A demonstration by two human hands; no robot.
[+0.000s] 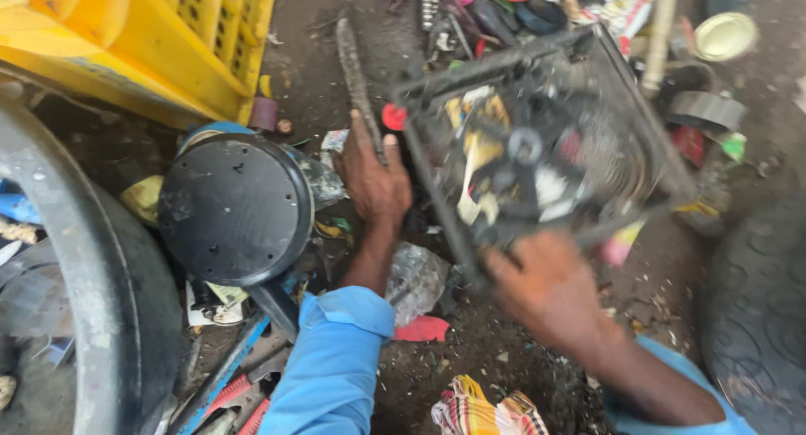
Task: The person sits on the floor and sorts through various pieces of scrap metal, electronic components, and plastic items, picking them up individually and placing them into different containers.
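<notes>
Black wire makes up the basket [546, 149], which is tilted up off the dirt ground [470, 359] and blurred; bits of yellow, white and red clutter show through its mesh. The right hand [550, 288] is curled on the basket's lower rim and holds it there. The left hand [374, 179] is closed around a long dark rod [354, 74], thumb up, just beside the basket's left edge; the rod runs away toward the top of the ground. Both arms wear blue sleeves [336, 364]. Left of the left hand lies a round black disc [235, 208], with a yellow crate [151, 40] beyond it at the top left corner. A grey tyre [84, 284] curves along the left edge. Striped cloth [483, 414] lies at the bottom edge, near a red scrap [424, 328].
</notes>
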